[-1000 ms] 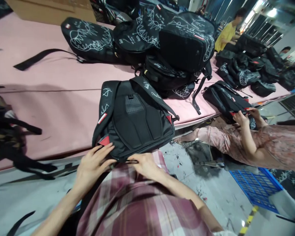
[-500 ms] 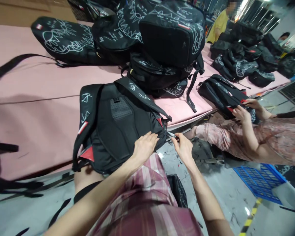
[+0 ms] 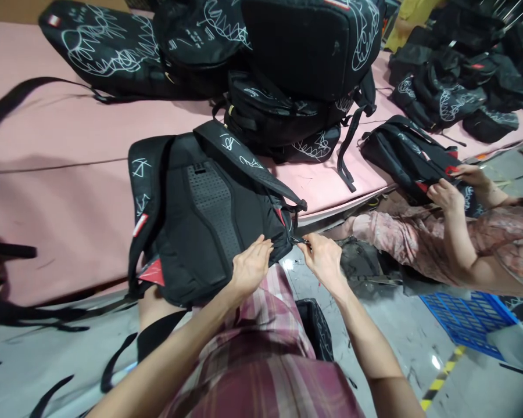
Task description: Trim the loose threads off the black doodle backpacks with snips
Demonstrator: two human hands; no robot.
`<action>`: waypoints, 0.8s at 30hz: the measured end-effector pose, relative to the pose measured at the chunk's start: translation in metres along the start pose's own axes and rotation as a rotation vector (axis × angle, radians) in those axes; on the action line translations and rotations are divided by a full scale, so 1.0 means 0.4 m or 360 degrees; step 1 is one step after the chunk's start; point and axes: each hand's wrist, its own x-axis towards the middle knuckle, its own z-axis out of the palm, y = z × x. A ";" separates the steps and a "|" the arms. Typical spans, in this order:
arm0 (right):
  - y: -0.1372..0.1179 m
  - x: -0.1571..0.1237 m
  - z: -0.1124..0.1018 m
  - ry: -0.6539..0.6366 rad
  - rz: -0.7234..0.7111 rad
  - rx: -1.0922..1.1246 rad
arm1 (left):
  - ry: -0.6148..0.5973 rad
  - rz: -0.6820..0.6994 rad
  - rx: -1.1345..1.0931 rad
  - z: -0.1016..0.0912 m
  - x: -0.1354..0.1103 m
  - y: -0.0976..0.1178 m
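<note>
A black backpack (image 3: 174,203) with white scribbled marks on its straps and red side triangles lies back-panel up, across my lap and the edge of the pink table. Flat on its lower right part rests my left hand (image 3: 251,266), fingers stretched out and nothing seen in them. Just off the bag's right corner, my right hand (image 3: 323,255) is closed around small thread snips (image 3: 298,239). Their tips touch or nearly touch the corner by the strap end; most of the handle is hidden in my fingers.
More black backpacks (image 3: 296,52) are piled behind on the pink table (image 3: 70,203). To the right, a co-worker's hands (image 3: 451,194) work on another backpack (image 3: 405,151), with something red in one hand. A blue crate (image 3: 470,322) stands on the floor, among scraps.
My right hand has brought the snips left against the bag's corner, and the blade shows less. My left hand has shifted slightly on the bag. The camera view has tilted down.
</note>
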 end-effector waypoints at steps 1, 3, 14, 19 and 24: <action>-0.001 0.000 0.000 -0.0005 -0.0009 0.0021 | -0.0008 -0.0010 -0.0013 0.000 -0.002 -0.001; 0.002 0.002 0.006 -0.0002 0.0012 0.0140 | -0.0017 -0.0019 -0.0033 0.000 -0.004 -0.002; 0.044 0.036 0.120 0.0157 0.0526 0.2299 | 0.0021 0.0033 -0.0025 -0.009 0.003 0.000; 0.001 0.023 0.134 0.0164 0.0115 0.1655 | 0.0008 0.0023 -0.0021 -0.010 0.002 0.002; 0.022 0.039 0.164 0.0406 0.0633 0.1743 | -0.0037 0.0003 -0.0070 -0.004 -0.001 -0.003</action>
